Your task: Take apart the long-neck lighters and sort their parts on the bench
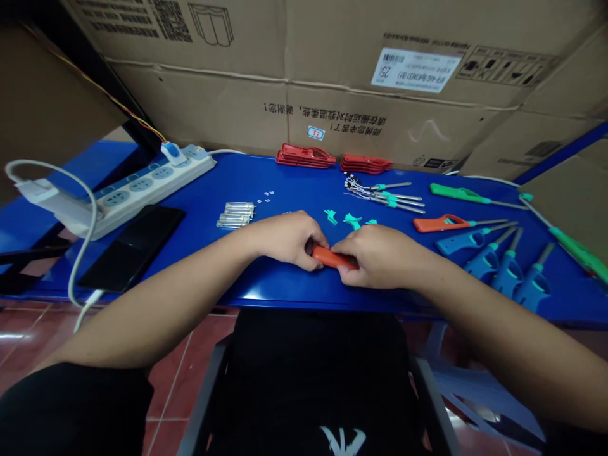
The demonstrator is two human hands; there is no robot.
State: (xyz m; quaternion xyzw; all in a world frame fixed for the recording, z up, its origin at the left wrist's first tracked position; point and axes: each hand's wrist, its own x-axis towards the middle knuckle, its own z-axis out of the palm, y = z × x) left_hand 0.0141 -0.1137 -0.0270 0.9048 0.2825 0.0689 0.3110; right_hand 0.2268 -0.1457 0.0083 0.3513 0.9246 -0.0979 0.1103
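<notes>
Near the front edge of the blue table, an orange lighter body (pixel 329 257) lies between my two hands. My left hand (pixel 297 240) is closed on its left end, fingers curled around it. The right end is gripped by my right hand (pixel 368 256), thumb and fingers pressed on it. Just beyond my hands are small teal pieces (pixel 352 220) and clear tubes (pixel 236 215). Farther back lie red casings (pixel 305 156) in two stacks, beside metal rods with white wires (pixel 396 199).
A white power strip (pixel 142 183) and a black phone (pixel 133 246) occupy the left side. On the right lie an orange lighter (pixel 441 223), a green lighter (pixel 458 192) and several blue lighters (pixel 507 272). A large cardboard sheet (pixel 228 95) stands behind the table.
</notes>
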